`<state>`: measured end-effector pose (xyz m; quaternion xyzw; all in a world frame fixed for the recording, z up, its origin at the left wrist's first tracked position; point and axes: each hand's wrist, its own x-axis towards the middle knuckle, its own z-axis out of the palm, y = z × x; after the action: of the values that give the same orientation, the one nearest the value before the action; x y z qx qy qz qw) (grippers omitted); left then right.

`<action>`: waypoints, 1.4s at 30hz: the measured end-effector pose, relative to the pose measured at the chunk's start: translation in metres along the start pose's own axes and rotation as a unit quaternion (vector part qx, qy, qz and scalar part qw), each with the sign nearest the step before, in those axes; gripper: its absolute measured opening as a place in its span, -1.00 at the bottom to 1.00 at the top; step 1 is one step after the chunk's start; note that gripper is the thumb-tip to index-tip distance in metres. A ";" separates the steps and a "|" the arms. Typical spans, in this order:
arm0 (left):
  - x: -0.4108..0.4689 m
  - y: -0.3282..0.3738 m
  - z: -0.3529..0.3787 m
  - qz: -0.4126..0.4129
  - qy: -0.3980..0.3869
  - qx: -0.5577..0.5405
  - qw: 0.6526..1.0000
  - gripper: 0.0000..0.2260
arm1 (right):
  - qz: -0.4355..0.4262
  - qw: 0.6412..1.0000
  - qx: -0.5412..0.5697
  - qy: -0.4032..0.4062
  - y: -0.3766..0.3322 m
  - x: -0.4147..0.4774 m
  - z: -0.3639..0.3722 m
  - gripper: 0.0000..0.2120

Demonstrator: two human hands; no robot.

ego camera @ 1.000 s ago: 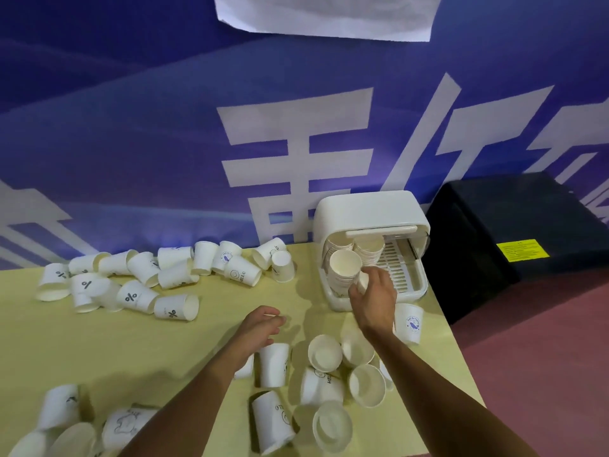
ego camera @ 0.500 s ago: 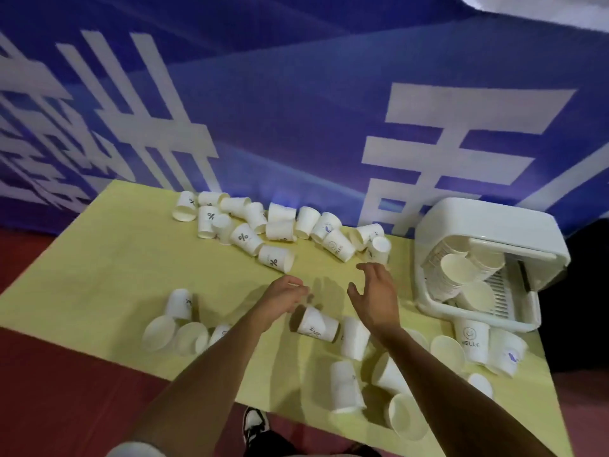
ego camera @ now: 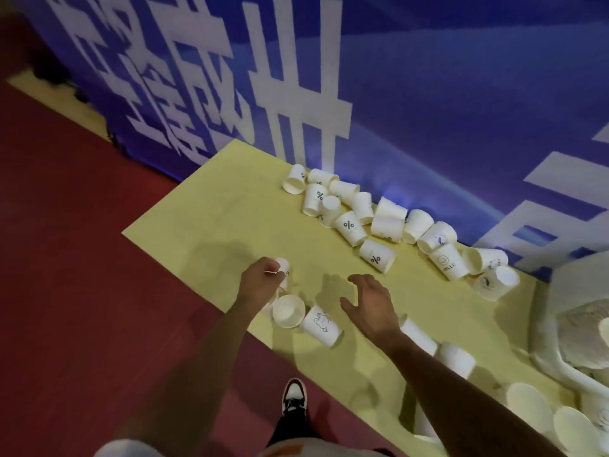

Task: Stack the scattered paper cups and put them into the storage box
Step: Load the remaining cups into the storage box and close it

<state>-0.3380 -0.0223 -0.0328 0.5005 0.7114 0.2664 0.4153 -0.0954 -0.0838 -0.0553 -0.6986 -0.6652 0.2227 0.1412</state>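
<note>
Left hand (ego camera: 260,279) now grips a paper cup (ego camera: 282,266) at the near edge of the table (ego camera: 230,209); right hand (ego camera: 369,301), spread and empty, has left the storage box (ego camera: 576,291) at far right. Judgement: new stack starting, scattered cups (ego camera: 379,222) remain

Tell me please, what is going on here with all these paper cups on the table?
A person is collecting paper cups scattered on a yellow table. The left hand grips one cup near the table's front edge. The right hand is open above the table, close to a fallen cup. A row of cups lies along the blue banner. The white storage box is at the right, partly in view.
</note>
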 end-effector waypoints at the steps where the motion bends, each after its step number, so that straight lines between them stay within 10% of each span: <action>1: 0.004 -0.007 -0.008 -0.001 0.003 0.021 1.000 -0.86 | -0.005 1.000 -0.001 -0.015 -0.010 0.003 0.006 -0.51; 17: 0.027 -0.079 -0.042 -0.022 -0.229 0.073 0.970 -0.16 | -0.072 0.977 -0.080 -0.186 -0.080 0.016 0.078 -0.10; 30: 0.029 -0.084 -0.032 0.041 -0.165 0.110 0.979 -0.53 | -0.036 0.994 0.028 -0.104 -0.082 0.019 0.068 -0.25; 42: 0.014 -0.097 -0.024 0.072 -0.180 0.092 0.977 -0.25 | -0.014 0.995 0.072 -0.066 -0.077 0.013 0.062 -0.23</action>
<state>-0.4090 -0.0430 -0.1022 0.6263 0.6085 0.1348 0.4683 -0.1932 -0.0715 -0.0723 -0.6609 -0.6652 0.3136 0.1496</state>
